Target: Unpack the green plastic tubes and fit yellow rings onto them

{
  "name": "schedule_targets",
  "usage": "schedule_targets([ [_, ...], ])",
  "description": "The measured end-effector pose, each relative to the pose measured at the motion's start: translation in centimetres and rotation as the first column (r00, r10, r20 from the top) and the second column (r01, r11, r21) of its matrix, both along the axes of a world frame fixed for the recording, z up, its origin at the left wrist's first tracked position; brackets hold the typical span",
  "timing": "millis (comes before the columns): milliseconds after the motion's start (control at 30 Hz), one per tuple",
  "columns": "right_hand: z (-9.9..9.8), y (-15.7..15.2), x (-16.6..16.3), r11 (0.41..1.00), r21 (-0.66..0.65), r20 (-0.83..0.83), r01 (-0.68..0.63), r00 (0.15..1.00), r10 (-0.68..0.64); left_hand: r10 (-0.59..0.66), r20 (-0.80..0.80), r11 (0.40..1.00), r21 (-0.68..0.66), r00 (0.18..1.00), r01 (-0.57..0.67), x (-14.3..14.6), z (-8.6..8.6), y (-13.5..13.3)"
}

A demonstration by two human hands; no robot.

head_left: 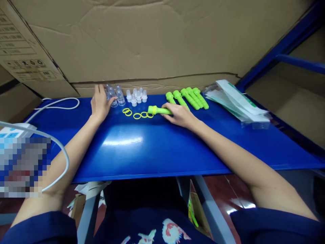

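Observation:
My left hand (100, 102) reaches to the far left of the blue table (157, 149), fingers spread over a cluster of clear plastic caps (115, 95). My right hand (179, 115) lies on a bright green tube (158, 110), fingers closed over its near end. Several yellow rings (137, 113) lie between the two hands. A group of small white caps (137, 96) stands behind the rings. More green tubes (188, 97) lie in a row behind my right hand.
Clear plastic bags (237, 103) are stacked at the right end of the table. A white cable (59, 105) runs along the left edge. Cardboard boxes (152, 44) form a wall directly behind the table.

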State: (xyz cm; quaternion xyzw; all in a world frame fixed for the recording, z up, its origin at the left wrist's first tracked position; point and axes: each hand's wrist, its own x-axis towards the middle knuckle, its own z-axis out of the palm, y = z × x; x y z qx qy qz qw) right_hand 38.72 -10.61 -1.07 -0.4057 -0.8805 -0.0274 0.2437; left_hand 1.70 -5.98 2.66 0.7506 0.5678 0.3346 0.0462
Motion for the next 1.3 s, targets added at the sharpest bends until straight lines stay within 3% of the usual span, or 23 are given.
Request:
schedule_targets([
  [67,0.0,-0.2,-0.4,1.0,-0.021,-0.032,-0.02,0.999,0.019,0.085,-0.016,0.99,0.119,0.996,-0.082,1.2,0.1,-1.1],
  [100,-0.1,-0.3,-0.6,0.999,-0.031,-0.05,-0.034,0.998,0.033,0.048,-0.049,0.991,0.129,0.998,-0.041,2.1,0.0,-1.8],
  [167,-0.1,-0.6,-1.2,0.997,-0.051,-0.085,-0.066,0.994,0.061,-0.128,-0.111,0.985,0.101,0.985,0.14,4.3,-0.3,-3.0],
  [267,-0.3,-1.1,-2.1,0.991,-0.081,-0.124,-0.103,0.988,0.092,-0.441,-0.086,0.892,0.069,0.894,0.447,7.8,-1.0,-4.3],
  [333,-0.3,-1.4,-2.6,0.988,-0.1,-0.142,-0.115,0.985,0.1,-0.537,-0.025,0.843,0.027,0.843,0.537,9.3,-1.4,-4.7],
  [533,-0.1,-1.7,-3.3,0.982,-0.133,-0.162,-0.136,0.98,0.113,-0.514,0.261,0.834,-0.07,0.817,0.547,8.7,-1.4,-5.0],
  [667,-0.2,-1.6,-3.5,0.973,-0.151,-0.146,-0.177,0.977,0.155,-0.515,0.307,0.798,-0.169,0.8,0.578,7.8,-0.9,-5.3],
  [1000,-0.1,-1.5,-3.3,0.958,-0.206,-0.128,-0.198,0.976,0.174,-0.574,0.174,0.761,-0.246,0.8,0.6,7.3,-0.5,-5.3],
  [1167,-0.1,-1.6,-3.2,0.959,-0.213,-0.125,-0.188,0.978,0.164,-0.629,0.003,0.769,-0.141,0.777,0.623,7.3,-0.3,-5.6],
  [1300,0.0,-1.7,-3.3,0.958,-0.212,-0.13,-0.195,0.977,0.17,-0.599,-0.178,0.8,-0.088,0.781,0.594,7.6,-0.1,-5.6],
])
